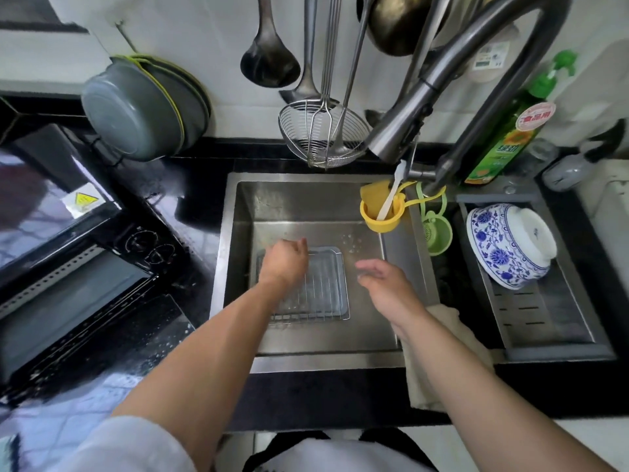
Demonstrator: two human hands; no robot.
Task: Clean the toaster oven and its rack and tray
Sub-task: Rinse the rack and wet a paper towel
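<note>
Black worktop [306,396] is seen surrounding a steel sink [235,212], and both hands are being held out over the basin. At the bottom of the sink the tray [335,267] is lying flat with the wire rack [320,298] resting on it. The left hand [284,260] is being held over the tray's far left corner with its fingers loosely curled; whether anything is being pinched cannot be told, and contact with the rack cannot be judged. The right hand [388,284] is being held just right of the tray, fingers relaxed and slightly spread, nothing in it, and it is blurred.

On the left of the worktop the toaster oven [68,284] is standing with its door [30,206] swung open. A faucet [408,120] is arching over the sink's far right corner, beside a yellow cup [379,216] holding a sponge and a white handle, and a green strainer [437,233]. A cloth [446,338] is draped over the sink's right edge under the right forearm. To the right, a blue-and-white bowl [510,247] is lying overturned in a drainer [551,321], with a green bottle [503,137] behind it. Ladles [270,59], a wire skimmer [323,131] and grey basins [143,110] are hanging on the wall.
</note>
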